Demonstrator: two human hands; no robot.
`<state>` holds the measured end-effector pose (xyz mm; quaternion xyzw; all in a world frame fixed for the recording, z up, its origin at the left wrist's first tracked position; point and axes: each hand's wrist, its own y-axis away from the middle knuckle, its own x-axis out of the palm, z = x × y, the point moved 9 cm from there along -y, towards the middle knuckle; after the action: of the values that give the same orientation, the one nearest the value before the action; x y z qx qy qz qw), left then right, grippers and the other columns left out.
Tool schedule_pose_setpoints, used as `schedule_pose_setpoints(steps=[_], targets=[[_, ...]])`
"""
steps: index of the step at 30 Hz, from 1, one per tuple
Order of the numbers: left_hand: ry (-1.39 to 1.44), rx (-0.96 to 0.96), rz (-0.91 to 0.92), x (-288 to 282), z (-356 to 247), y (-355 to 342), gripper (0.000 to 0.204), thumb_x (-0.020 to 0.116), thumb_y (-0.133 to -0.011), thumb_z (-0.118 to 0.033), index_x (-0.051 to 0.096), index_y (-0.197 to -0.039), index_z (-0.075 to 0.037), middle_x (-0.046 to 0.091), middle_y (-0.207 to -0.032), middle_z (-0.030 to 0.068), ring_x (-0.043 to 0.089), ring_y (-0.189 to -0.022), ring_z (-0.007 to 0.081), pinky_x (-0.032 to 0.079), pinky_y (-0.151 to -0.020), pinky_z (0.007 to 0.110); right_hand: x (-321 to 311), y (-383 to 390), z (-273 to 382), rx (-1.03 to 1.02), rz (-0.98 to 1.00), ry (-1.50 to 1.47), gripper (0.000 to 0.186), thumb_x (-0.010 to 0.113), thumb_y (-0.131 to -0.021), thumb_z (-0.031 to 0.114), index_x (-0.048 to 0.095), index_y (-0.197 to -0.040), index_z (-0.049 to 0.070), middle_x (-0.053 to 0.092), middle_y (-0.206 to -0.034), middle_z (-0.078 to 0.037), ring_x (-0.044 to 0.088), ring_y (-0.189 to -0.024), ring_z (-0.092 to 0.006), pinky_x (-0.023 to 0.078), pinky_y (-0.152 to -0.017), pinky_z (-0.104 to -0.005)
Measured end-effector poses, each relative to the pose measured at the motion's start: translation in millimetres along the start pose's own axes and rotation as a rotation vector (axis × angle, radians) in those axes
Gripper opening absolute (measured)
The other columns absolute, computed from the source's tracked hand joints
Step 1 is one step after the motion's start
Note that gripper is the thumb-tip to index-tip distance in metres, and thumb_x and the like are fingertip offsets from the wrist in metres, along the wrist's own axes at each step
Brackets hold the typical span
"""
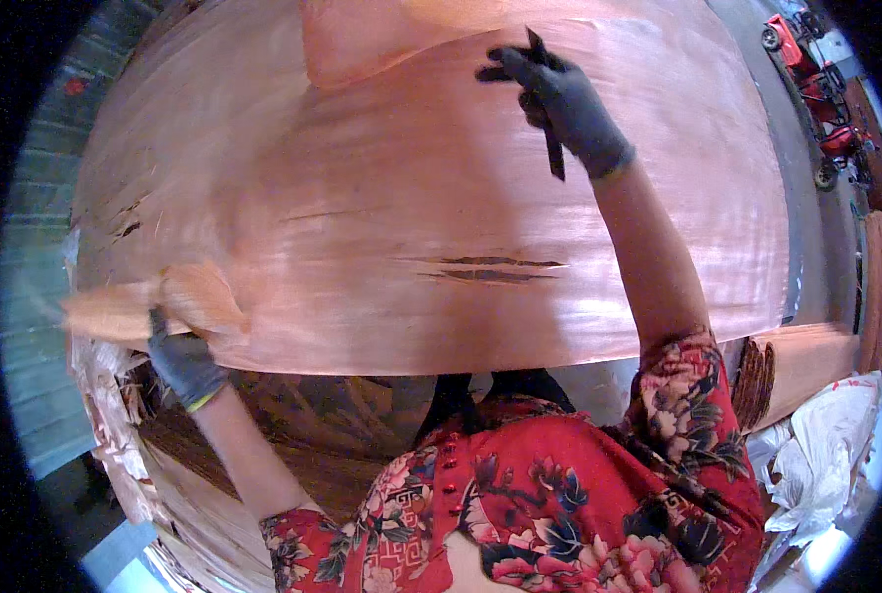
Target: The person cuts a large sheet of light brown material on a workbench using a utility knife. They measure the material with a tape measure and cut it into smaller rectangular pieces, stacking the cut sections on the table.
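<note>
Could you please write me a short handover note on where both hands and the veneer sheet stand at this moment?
Left hand: gloved, gripping the near left edge of the large veneer sheet, beside a torn, curled flap.
Right hand: gloved, stretched out over the far part of the sheet, holding a thin dark tool, blade-like; what kind it is cannot be told.
Sheet: lies spread across the stack of veneer below. A long dark split shows near the middle, smaller cracks at the left. A second piece overlaps the far edge.
Done: sheet is spread out.
Left: the split, cracks and torn flap look untreated.
</note>
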<state>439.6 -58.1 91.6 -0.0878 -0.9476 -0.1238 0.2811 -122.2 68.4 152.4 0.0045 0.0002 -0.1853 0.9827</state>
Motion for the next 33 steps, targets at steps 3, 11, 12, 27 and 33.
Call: schedule_pose_setpoints(steps=[3,11,12,27,33], targets=[[-0.112,0.091,0.24,45.7,-50.4,38.5,0.046,0.038,-0.095,-0.031,0.037,-0.132,-0.005,0.038,-0.135,0.0087,0.036,-0.124,0.0212,0.028,-0.105,0.037,31.5,47.2,-21.4,0.176,0.002,-0.035,0.039,0.053,-0.088,0.034,0.057,-0.113,0.005,0.067,-0.092,-0.003,0.034,-0.045,-0.0041,0.034,-0.042,-0.0201],[0.327,-0.136,0.08,132.7,79.9,59.7,0.028,0.057,-0.087,-0.026,0.06,-0.109,-0.01,0.061,-0.108,0.0047,0.057,-0.101,0.0203,0.045,-0.088,0.035,113.5,195.9,-107.2,0.398,0.306,-0.421,0.057,0.05,-0.086,0.048,0.045,-0.124,0.006,0.06,-0.09,-0.003,0.04,-0.05,-0.0062,0.034,-0.045,-0.0196],[0.491,-0.238,0.23,124.8,104.8,50.1,0.025,0.057,-0.087,-0.026,0.06,-0.108,-0.013,0.061,-0.109,0.0032,0.056,-0.102,0.0207,0.047,-0.086,0.038,117.4,197.2,-101.1,0.371,0.302,-0.363,0.052,0.055,-0.084,0.043,0.047,-0.119,0.006,0.058,-0.084,-0.002,0.04,-0.051,-0.0065,0.034,-0.045,-0.0201],[0.172,-0.373,0.225,198.4,207.6,-10.7,0.027,0.056,-0.086,-0.016,0.058,-0.11,-0.004,0.061,-0.109,0.0086,0.057,-0.103,0.0244,0.047,-0.09,0.04,-53.5,177.7,-66.1,0.125,-0.268,0.4,0.042,0.071,-0.076,0.018,0.055,-0.108,-0.004,0.063,-0.094,-0.01,0.06,-0.078,-0.0145,0.048,-0.065,-0.0245],[0.054,-0.303,0.274,236.7,198.9,24.1,0.024,0.055,-0.087,-0.011,0.057,-0.108,0.0,0.06,-0.107,0.01,0.058,-0.1,0.0225,0.05,-0.085,0.036,-25.2,188.5,-27.2,0.021,-0.271,0.131,0.086,0.08,-0.067,0.016,0.029,-0.135,0.0,0.048,-0.126,-0.018,0.051,-0.112,-0.0226,0.046,-0.091,-0.0347]])
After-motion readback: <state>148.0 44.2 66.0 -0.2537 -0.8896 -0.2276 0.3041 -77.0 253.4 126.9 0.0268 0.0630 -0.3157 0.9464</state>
